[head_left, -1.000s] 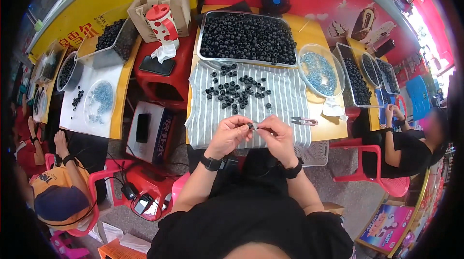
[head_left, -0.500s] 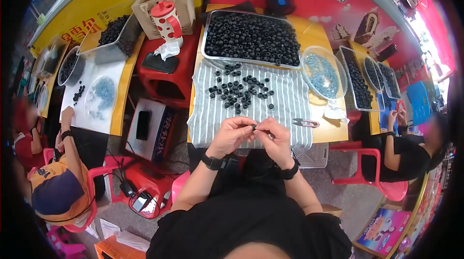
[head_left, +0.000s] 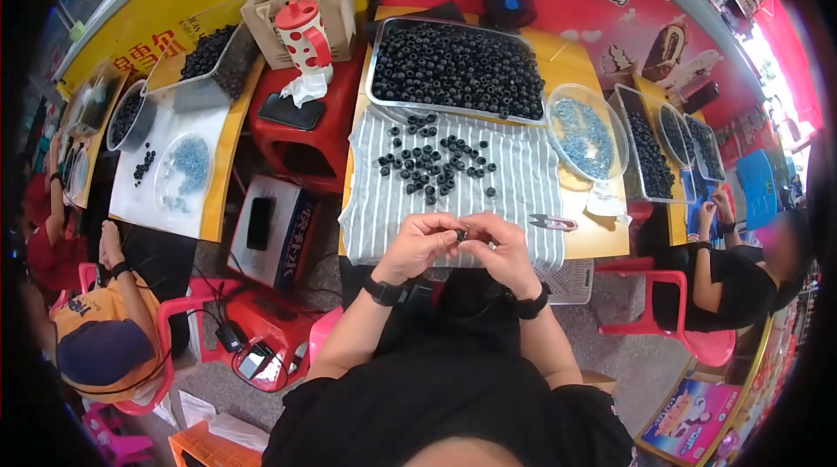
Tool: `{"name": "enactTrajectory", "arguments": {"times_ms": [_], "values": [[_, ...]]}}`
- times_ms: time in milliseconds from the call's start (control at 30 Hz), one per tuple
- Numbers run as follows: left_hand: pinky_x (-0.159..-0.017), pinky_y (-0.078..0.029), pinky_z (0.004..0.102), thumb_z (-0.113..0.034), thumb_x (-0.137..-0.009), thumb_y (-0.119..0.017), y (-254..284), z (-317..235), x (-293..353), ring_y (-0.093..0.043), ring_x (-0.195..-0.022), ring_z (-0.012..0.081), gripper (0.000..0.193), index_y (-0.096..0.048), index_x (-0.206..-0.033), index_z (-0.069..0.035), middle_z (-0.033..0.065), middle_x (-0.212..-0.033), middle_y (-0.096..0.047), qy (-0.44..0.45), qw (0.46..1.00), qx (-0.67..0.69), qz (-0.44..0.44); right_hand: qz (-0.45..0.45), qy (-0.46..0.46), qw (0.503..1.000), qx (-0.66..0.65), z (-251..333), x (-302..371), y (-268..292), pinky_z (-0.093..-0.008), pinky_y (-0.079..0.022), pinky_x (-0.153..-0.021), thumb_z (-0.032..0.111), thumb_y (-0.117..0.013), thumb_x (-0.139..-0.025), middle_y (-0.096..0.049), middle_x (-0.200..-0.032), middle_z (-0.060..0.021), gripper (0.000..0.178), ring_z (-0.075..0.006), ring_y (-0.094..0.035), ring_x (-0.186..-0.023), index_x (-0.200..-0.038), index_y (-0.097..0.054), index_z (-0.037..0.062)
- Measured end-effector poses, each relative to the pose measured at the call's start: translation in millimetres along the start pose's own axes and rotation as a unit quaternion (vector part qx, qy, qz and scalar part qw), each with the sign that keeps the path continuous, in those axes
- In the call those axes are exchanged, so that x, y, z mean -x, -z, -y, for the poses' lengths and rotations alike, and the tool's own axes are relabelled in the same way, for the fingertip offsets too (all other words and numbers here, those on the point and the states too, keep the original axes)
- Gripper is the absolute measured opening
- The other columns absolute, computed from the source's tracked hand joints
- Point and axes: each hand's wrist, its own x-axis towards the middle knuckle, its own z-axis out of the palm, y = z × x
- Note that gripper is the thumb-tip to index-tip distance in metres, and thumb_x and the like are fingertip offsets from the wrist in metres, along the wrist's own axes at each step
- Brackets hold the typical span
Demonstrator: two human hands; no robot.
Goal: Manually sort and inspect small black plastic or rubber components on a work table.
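Observation:
My left hand (head_left: 421, 245) is closed, pinching a small black round part (head_left: 460, 235) between thumb and fingertips at the table's near edge. Close against it is my right hand (head_left: 499, 249), its thumb and forefinger bent around the part's other side; whether these fingertips grip it is hard to make out. Several loose black round parts (head_left: 425, 169) with holes lie on the grey-striped cloth (head_left: 523, 170) ahead of my hands. Thread snips (head_left: 554, 223) rest on the cloth to the right.
A clear tray (head_left: 370, 74) heaped with black parts stands at the back. A round lid (head_left: 626, 140) holds clear bluish bits, beside crumpled tissue (head_left: 605, 202). Left is a red stool (head_left: 327, 136) with a phone (head_left: 290, 112) and spotted cup (head_left: 301, 35). People sit at both sides.
The right hand's fingers have spread slightly and shifted on the part, which shows more now. The left hand stays nearly still. The person at left has drawn a hand back from the table.

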Motion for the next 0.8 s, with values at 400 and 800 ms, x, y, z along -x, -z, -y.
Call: {"name": "enactTrajectory", "arguments": {"times_ms": [400,800], "values": [[-0.062,-0.052,0.0214,-0.006,-0.089,-0.064,4.2,1.3,4.2,-0.062,-0.071,0.0114,0.013,-0.063,-0.098,0.003,0.0066,-0.095,-0.062,-0.006,1.0,0.007,0.016,0.07,0.109,0.99,0.061,3.2,-10.3,-1.8,-0.0299,-0.046,-0.058,-0.004,-0.067,-0.077,-0.061,-0.074,-0.0096,0.026,-0.0218,-0.061,-0.066,-0.102,-0.067,0.0025],[-0.064,-0.053,0.0237,0.002,-0.087,-0.062,-1.0,0.0,-1.7,-0.063,-0.073,0.0134,0.02,-0.061,-0.108,0.004,0.01,-0.094,-0.066,-0.005,1.0,-0.008,-0.015,0.052,0.129,0.989,0.056,-10.3,-4.3,4.5,-0.032,-0.049,-0.064,-0.002,-0.063,-0.08,-0.063,-0.081,-0.0109,0.026,-0.0252,-0.063,-0.074,-0.105,-0.064,0.0024]]}}
